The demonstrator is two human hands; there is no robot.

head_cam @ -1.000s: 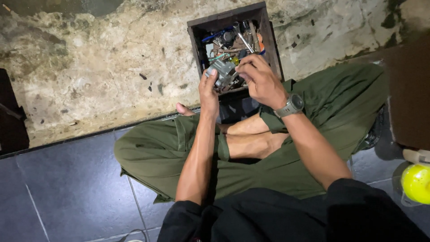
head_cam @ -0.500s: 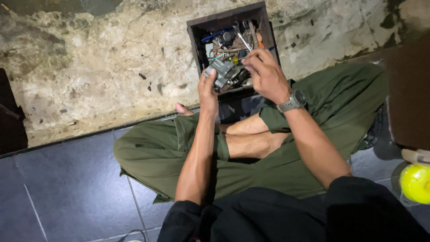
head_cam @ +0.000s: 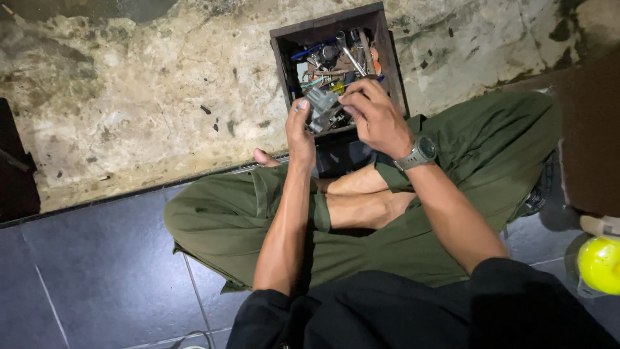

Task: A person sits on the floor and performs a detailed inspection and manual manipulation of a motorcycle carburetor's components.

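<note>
Above dark floor tiles [head_cam: 97, 271], both raised hands' fingers [head_cam: 352, 97] pinch a small metal part [head_cam: 321, 108].

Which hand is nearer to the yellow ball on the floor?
The right hand. It is up at the toolbox, on the same side as the yellow ball; the left hand is farther across.

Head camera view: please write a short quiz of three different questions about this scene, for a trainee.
1. True or false: the left hand holds a small grey metal part.
2. Where is the wooden toolbox? A) on the person's lap B) on the rough floor ahead of the legs C) on a table
3. Fill in: the right hand wears a ____ on its wrist.

Key: 1 true; 2 B; 3 watch.
</note>
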